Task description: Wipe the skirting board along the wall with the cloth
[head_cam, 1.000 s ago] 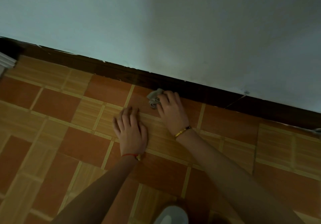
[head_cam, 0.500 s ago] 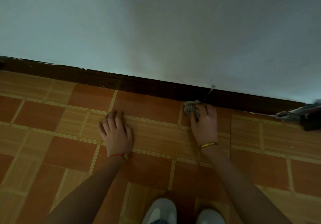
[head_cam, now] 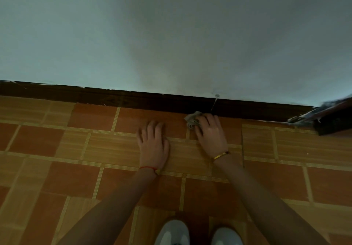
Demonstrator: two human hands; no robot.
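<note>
1. Right hand (head_cam: pixel 210 132) grips grey cloth (head_cam: pixel 192 120), bunched at the foot of the dark skirting board (head_cam: pixel 133 100).
2. Board's long axis runs left-right; unwiped run judged toward either side.
3. Left hand (head_cam: pixel 152 142) lies flat, fingers spread, on floor tiles (head_cam: pixel 91 149), near the board, holding nothing.
</note>
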